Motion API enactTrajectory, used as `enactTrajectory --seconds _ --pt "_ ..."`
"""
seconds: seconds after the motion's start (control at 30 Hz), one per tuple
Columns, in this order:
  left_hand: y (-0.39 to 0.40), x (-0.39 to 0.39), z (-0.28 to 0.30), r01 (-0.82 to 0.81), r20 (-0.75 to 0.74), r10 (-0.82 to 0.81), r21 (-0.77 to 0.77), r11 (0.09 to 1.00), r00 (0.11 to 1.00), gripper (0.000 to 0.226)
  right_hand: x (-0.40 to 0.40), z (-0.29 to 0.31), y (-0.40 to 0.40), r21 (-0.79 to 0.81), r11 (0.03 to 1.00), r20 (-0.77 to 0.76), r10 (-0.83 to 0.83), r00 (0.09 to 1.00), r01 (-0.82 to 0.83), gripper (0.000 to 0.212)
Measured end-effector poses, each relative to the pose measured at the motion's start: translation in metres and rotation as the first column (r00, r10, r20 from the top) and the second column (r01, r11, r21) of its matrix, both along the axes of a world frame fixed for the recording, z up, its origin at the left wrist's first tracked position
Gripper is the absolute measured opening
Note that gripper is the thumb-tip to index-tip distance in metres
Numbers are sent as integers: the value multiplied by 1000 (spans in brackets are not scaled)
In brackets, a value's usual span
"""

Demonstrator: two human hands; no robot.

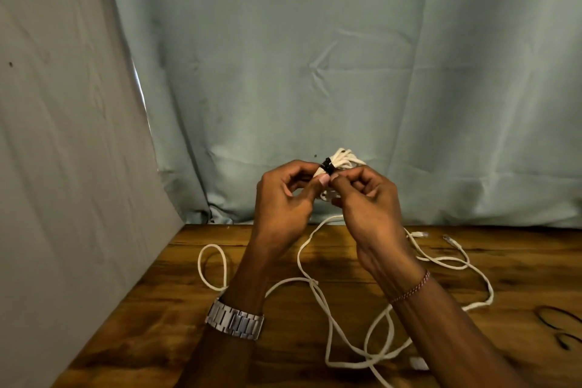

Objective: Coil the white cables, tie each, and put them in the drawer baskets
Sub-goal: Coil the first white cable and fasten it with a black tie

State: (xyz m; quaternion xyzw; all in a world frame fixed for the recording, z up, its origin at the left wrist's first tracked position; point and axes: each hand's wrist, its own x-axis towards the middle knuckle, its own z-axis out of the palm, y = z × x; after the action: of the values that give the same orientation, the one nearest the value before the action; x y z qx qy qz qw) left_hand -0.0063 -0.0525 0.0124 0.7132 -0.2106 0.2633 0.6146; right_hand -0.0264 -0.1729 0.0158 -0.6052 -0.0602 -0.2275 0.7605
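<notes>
I hold my 2 hands raised above the brown wooden table [163, 309]. My left hand [283, 198] and right hand [365, 198] pinch the black tie [327, 166] around the coiled white cable [345, 159]; loose white cables [330, 324] lie below.

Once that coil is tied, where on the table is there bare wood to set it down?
Bare wood lies on the brown wooden table at near left, between the grey cloth wall and the small cable loop. Centre and right are crowded with loose white cables.
</notes>
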Motion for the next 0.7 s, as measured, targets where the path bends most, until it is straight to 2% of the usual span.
enactTrajectory --seconds 0.37,0.7 --pt "-11 1 -4 -3 24 3 -8 1000 1000 11 13 -6 -5 -99 992 17 -78 997 80 14" --pt "-9 1 -5 51 -10 -51 14 999 999 12 19 -11 -6 -90 991 -9 -101 995 99 12"
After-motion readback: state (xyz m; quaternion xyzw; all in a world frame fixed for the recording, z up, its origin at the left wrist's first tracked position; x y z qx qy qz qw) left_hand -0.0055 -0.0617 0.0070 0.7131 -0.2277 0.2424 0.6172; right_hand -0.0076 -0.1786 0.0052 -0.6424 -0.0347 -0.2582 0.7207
